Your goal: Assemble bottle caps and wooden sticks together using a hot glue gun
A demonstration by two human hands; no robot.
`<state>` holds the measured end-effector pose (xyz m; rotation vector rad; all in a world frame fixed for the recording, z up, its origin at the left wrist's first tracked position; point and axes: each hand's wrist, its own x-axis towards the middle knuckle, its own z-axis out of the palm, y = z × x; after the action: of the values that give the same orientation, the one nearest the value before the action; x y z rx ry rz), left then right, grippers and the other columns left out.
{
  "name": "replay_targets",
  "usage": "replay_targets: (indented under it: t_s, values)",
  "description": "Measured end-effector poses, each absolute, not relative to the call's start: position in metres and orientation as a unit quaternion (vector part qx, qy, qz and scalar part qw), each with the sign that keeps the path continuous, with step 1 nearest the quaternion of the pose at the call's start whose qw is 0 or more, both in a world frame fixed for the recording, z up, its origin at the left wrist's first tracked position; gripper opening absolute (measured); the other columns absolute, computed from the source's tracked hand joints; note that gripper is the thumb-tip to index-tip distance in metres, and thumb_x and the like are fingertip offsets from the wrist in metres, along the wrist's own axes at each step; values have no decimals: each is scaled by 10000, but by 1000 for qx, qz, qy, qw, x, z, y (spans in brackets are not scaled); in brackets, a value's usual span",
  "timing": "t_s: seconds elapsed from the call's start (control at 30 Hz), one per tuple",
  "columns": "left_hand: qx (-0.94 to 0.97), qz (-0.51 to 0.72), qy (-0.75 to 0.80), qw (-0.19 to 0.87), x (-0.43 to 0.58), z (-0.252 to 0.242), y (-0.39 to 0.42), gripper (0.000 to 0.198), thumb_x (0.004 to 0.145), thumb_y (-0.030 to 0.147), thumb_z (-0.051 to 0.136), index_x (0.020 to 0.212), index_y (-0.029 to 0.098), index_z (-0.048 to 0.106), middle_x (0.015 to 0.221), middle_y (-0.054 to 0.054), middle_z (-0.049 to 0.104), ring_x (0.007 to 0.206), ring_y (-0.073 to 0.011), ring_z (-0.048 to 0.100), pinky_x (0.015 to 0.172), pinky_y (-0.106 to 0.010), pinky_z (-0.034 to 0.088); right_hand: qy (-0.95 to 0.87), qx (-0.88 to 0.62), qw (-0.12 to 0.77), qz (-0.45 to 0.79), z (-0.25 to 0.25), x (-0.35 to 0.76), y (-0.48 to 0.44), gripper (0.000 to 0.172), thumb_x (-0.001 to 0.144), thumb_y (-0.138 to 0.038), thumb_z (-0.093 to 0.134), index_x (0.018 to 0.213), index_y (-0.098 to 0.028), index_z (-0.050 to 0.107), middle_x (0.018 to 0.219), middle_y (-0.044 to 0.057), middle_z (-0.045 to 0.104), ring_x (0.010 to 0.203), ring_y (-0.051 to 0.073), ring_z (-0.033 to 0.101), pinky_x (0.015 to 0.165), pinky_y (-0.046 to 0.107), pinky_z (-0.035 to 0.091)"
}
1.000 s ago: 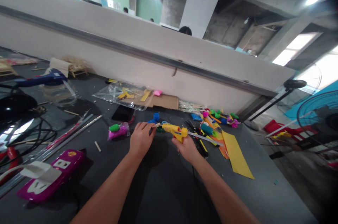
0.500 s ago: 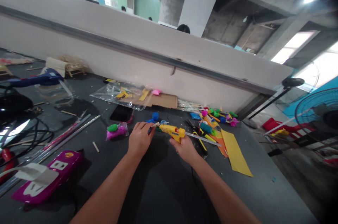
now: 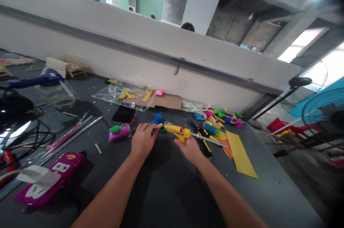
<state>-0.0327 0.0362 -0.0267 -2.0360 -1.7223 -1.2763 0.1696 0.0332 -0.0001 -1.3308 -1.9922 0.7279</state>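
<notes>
My right hand (image 3: pixel 190 149) is wrapped round the handle of a yellow hot glue gun (image 3: pixel 177 131), its nozzle pointing left. A long, clear glue stick (image 3: pixel 209 139) juts from the back of the gun. Just left of the nozzle, my left hand (image 3: pixel 143 138) is closed in a pinch on a small pale wooden stick (image 3: pixel 159 125). The stick's end points toward the nozzle; whether they touch I cannot tell. Behind the fingers sits a blue lump (image 3: pixel 158 117), with something dark green (image 3: pixel 162 130) beneath the nozzle.
A purple power strip (image 3: pixel 51 179) lies front left, near a blue glue gun (image 3: pixel 49 77) and cables. Pink and green clay (image 3: pixel 119 132) and a phone (image 3: pixel 124 114) lie left of my hands. To the right are coloured clay, black-handled tools and yellow card (image 3: pixel 240 154). A low partition (image 3: pixel 150 74) stands behind.
My right hand has drawn the glue gun slightly right, so its nozzle is a little farther from my left hand. My left hand stays nearly still, holding the stick.
</notes>
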Motion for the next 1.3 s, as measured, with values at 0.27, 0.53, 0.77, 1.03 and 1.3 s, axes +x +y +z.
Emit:
replay_targets:
  t_s: [0.27,0.53,0.77,1.03,1.3]
  values:
    - [-689,-433,-575,81,-33,-27,36,216,867,315,473,942,202,641,874,-62,655,831,-201,555,768,-327,446,-771,-479,318,274,1,165,29,238,812,-286,514,1001,-219,643,877,52,677,888,232,612,784,332,475]
    - [-678,-434,-586,90,-32,-24,35,212,861,321,484,919,201,649,857,-60,651,824,-207,549,754,-326,448,-768,-502,312,248,2,170,34,265,814,-289,514,1024,-187,639,964,81,674,946,251,600,851,366,454]
    - [-692,-429,-575,82,-33,-23,33,211,864,316,479,937,201,641,858,-66,646,802,-199,554,765,-325,441,-776,-476,309,274,1,164,29,281,828,-305,496,1043,-179,627,1012,92,672,971,247,606,871,369,452]
    - [-686,-429,-579,95,-33,-24,36,196,855,309,500,914,188,643,837,-56,648,797,-192,549,757,-310,439,-775,-489,312,251,0,169,33,295,824,-287,501,1044,-131,622,1007,116,671,974,259,607,862,372,462]
    - [-694,-418,-580,86,-33,-23,34,203,859,307,493,942,193,639,871,-58,651,812,-196,544,771,-317,436,-785,-475,298,263,-2,164,28,279,829,-291,502,1048,-175,630,1019,96,673,980,256,606,865,377,467]
